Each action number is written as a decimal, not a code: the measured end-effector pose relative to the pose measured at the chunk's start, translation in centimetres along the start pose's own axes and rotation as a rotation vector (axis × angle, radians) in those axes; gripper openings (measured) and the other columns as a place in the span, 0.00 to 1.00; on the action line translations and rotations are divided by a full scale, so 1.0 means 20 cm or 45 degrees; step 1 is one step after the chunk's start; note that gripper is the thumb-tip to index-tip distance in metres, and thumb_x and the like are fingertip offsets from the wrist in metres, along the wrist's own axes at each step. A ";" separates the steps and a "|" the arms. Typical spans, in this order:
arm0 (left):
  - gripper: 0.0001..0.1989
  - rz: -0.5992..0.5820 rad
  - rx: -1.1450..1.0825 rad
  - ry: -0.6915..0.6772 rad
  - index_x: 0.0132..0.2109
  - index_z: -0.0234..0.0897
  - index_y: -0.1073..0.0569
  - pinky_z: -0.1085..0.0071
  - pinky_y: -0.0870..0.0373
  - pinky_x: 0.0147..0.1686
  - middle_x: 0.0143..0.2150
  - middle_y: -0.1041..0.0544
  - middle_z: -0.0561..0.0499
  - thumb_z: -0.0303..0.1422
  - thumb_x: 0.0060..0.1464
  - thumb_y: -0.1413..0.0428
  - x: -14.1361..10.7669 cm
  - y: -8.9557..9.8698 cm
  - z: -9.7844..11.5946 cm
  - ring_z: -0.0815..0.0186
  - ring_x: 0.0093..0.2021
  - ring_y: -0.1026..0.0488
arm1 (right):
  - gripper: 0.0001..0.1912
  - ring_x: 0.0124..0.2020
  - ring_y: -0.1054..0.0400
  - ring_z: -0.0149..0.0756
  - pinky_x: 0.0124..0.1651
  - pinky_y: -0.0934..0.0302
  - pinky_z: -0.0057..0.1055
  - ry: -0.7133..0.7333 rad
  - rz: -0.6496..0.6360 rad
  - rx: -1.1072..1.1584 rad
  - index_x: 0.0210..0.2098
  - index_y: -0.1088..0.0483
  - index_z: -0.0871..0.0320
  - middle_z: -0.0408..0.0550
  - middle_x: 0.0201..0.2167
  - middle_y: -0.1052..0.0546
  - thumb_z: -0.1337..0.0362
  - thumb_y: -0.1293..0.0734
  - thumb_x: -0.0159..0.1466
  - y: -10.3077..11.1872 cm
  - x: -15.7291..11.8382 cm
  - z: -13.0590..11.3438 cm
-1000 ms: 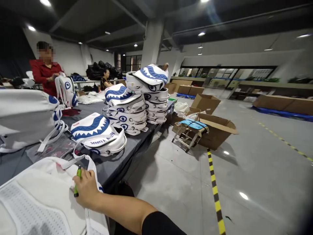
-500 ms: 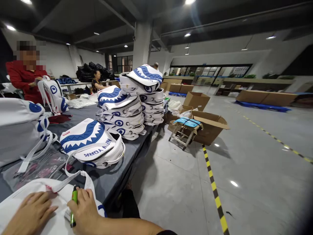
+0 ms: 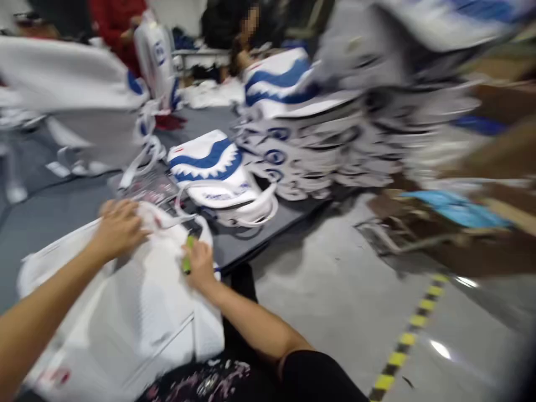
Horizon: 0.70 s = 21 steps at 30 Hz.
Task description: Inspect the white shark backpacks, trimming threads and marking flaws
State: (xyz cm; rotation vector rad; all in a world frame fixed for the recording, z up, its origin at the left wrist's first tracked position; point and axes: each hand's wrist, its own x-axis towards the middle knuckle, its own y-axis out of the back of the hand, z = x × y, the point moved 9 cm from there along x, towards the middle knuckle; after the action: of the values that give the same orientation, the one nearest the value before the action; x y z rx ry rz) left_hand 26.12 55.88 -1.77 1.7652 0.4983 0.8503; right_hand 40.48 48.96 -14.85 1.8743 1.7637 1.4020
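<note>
Gripped the green tool [image 3: 188, 255] in the right hand [image 3: 201, 267]; rested the left hand [image 3: 120, 228] on the near bag [image 3: 163, 296] at the surface [image 3: 42, 206] edge, could not tell its grip; perhaps risked scuffing through tool contact.

Smeared by motion, most heavily across the stacked bags [image 3: 360, 67] and cardboard boxes [image 3: 498, 151]; milder on the near white bag [image 3: 167, 296], shaded grey in places. Glaring in spots on the floor [image 3: 326, 312]; dark at lower right.
</note>
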 end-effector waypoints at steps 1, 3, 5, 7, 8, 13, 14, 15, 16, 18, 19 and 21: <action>0.17 -0.208 0.037 -0.070 0.39 0.35 0.25 0.49 0.36 0.56 0.54 0.24 0.39 0.46 0.62 0.43 -0.04 -0.10 0.05 0.50 0.55 0.30 | 0.21 0.57 0.32 0.49 0.58 0.40 0.48 -0.016 0.055 0.068 0.54 0.30 0.58 0.62 0.56 0.25 0.68 0.33 0.60 0.03 0.00 0.02; 0.25 -0.372 0.009 -0.024 0.43 0.36 0.24 0.52 0.39 0.58 0.47 0.21 0.42 0.55 0.55 0.39 -0.09 -0.22 0.08 0.52 0.50 0.28 | 0.16 0.54 0.29 0.46 0.59 0.40 0.47 -0.012 0.186 0.195 0.52 0.31 0.57 0.57 0.50 0.22 0.69 0.37 0.65 0.11 0.02 0.04; 0.28 -0.438 -0.023 0.030 0.45 0.35 0.24 0.54 0.40 0.56 0.43 0.20 0.42 0.56 0.51 0.37 -0.08 -0.28 0.09 0.51 0.48 0.28 | 0.13 0.50 0.26 0.44 0.55 0.37 0.44 0.009 0.250 0.280 0.51 0.31 0.56 0.55 0.47 0.20 0.67 0.39 0.68 0.19 0.04 0.04; 0.26 -0.480 -0.063 0.081 0.44 0.35 0.23 0.55 0.40 0.54 0.42 0.20 0.43 0.53 0.49 0.35 -0.04 -0.30 0.10 0.51 0.47 0.27 | 0.10 0.46 0.24 0.42 0.52 0.33 0.42 -0.049 0.248 0.382 0.50 0.32 0.55 0.53 0.45 0.20 0.64 0.39 0.70 0.25 0.06 0.03; 0.25 -0.501 -0.080 0.101 0.43 0.35 0.22 0.55 0.40 0.53 0.42 0.19 0.43 0.52 0.48 0.34 -0.03 -0.31 0.11 0.51 0.47 0.27 | 0.10 0.45 0.23 0.41 0.50 0.32 0.41 -0.109 0.225 0.470 0.50 0.33 0.54 0.52 0.44 0.19 0.62 0.38 0.70 0.27 0.08 0.02; 0.20 -0.471 -0.055 0.098 0.39 0.35 0.22 0.49 0.41 0.60 0.39 0.19 0.45 0.46 0.46 0.31 -0.01 -0.32 0.15 0.52 0.46 0.26 | 0.19 0.35 0.22 0.37 0.38 0.28 0.34 -0.428 0.014 1.087 0.54 0.33 0.55 0.48 0.36 0.18 0.51 0.36 0.69 0.18 0.14 0.00; 0.19 -0.436 -0.051 0.098 0.39 0.35 0.22 0.46 0.42 0.61 0.37 0.19 0.46 0.45 0.46 0.31 -0.02 -0.32 0.16 0.52 0.46 0.26 | 0.20 0.34 0.22 0.37 0.36 0.29 0.33 -0.479 0.010 1.146 0.52 0.32 0.56 0.48 0.36 0.19 0.50 0.35 0.68 0.16 0.14 0.01; 0.18 -0.392 -0.058 0.103 0.39 0.35 0.22 0.44 0.42 0.63 0.37 0.20 0.47 0.43 0.46 0.30 -0.04 -0.31 0.18 0.51 0.47 0.26 | 0.20 0.33 0.22 0.37 0.34 0.29 0.32 -0.532 0.031 1.170 0.50 0.31 0.56 0.47 0.34 0.19 0.49 0.33 0.67 0.15 0.14 0.03; 0.18 -0.336 -0.072 0.111 0.39 0.35 0.23 0.43 0.42 0.64 0.37 0.20 0.47 0.41 0.46 0.30 -0.06 -0.30 0.19 0.52 0.47 0.27 | 0.19 0.31 0.23 0.36 0.32 0.30 0.31 -0.582 0.062 1.168 0.47 0.30 0.57 0.46 0.33 0.20 0.49 0.32 0.66 0.14 0.13 0.05; 0.15 -0.195 -0.103 0.114 0.39 0.35 0.24 0.43 0.41 0.66 0.37 0.22 0.47 0.37 0.48 0.30 -0.11 -0.25 0.23 0.53 0.47 0.27 | 0.17 0.27 0.26 0.33 0.29 0.33 0.28 -0.658 0.104 1.102 0.41 0.30 0.57 0.42 0.28 0.23 0.50 0.29 0.63 0.13 0.12 0.09; 0.13 -0.121 -0.103 0.113 0.39 0.35 0.25 0.44 0.41 0.66 0.38 0.22 0.48 0.35 0.50 0.31 -0.13 -0.23 0.25 0.55 0.47 0.28 | 0.16 0.25 0.29 0.32 0.27 0.35 0.28 -0.680 0.105 1.056 0.39 0.31 0.57 0.40 0.25 0.24 0.51 0.29 0.63 0.12 0.11 0.11; 0.09 -0.012 -0.058 0.124 0.38 0.36 0.26 0.45 0.39 0.66 0.37 0.23 0.48 0.32 0.54 0.33 -0.17 -0.18 0.29 0.57 0.46 0.29 | 0.15 0.22 0.33 0.30 0.26 0.38 0.27 -0.697 0.093 0.960 0.35 0.31 0.57 0.38 0.22 0.27 0.52 0.28 0.62 0.13 0.12 0.12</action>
State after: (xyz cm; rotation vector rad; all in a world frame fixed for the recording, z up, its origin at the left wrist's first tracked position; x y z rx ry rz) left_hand 28.41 51.12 -7.33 1.6843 0.5466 0.9373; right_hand 43.51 51.40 -13.03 2.3586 2.0587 0.1347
